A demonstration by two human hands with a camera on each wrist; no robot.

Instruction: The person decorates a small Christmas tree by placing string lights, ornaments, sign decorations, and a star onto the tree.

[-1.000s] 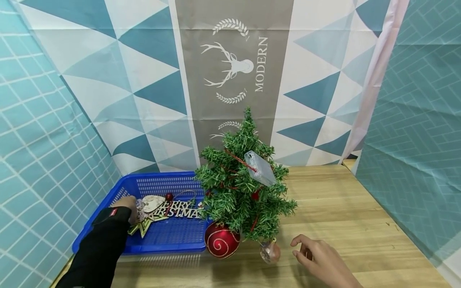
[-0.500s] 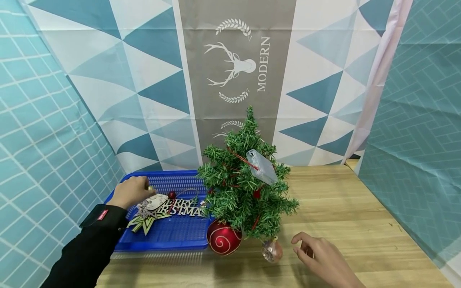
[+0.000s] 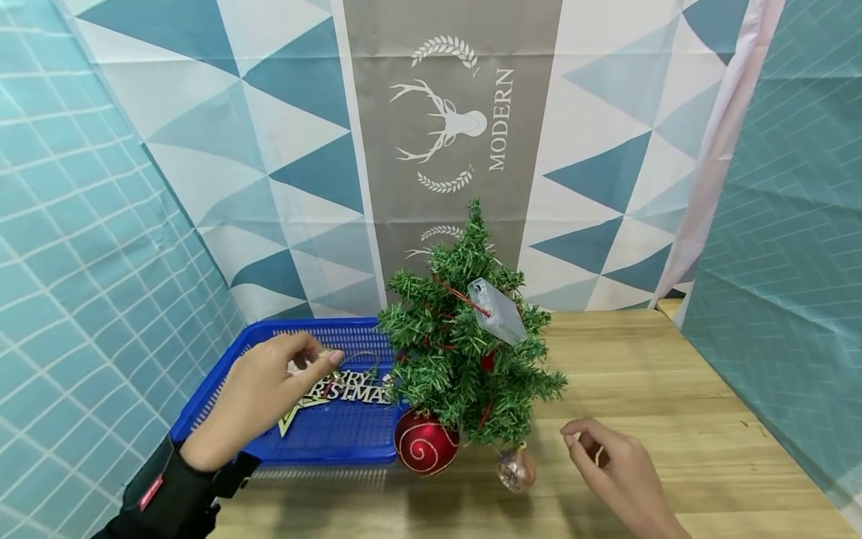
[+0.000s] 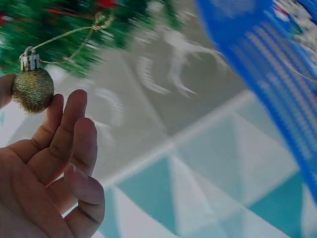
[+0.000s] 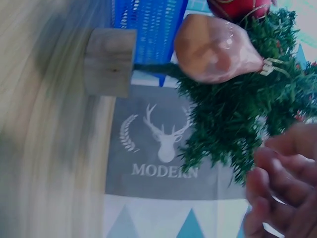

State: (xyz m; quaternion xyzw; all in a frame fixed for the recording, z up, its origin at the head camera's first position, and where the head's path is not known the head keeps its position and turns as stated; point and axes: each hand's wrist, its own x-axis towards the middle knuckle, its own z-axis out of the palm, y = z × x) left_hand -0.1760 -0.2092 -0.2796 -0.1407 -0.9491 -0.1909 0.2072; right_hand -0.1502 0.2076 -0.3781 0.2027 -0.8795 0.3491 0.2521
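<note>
Between thumb and fingertips, my left hand (image 3: 259,389) pinches a small gold glitter bauble (image 4: 32,90), its silver cap and gold string loop pointing up in the left wrist view. In the head view this hand is above the blue basket (image 3: 330,454), left of the small green Christmas tree (image 3: 458,367). My right hand (image 3: 619,468) hovers right of the tree over the table, fingers loosely curled and holding nothing. Nearest to it hangs a pinkish see-through bauble (image 3: 516,470). A large red bauble (image 3: 426,443) with a gold spiral hangs at the tree's lower left.
The basket holds a "Merry Christmas" sign (image 3: 364,393) and a star ornament (image 3: 296,412), partly behind my left hand. A clear box (image 3: 497,311) hangs on the tree by red cord. The tree stands on a wooden block (image 5: 110,63). Patterned cloth (image 3: 606,150) covers the walls.
My left hand has risen out of the basket with the gold bauble and moved right toward the tree. The right hand has stayed in nearly the same place; the head view has shifted slightly.
</note>
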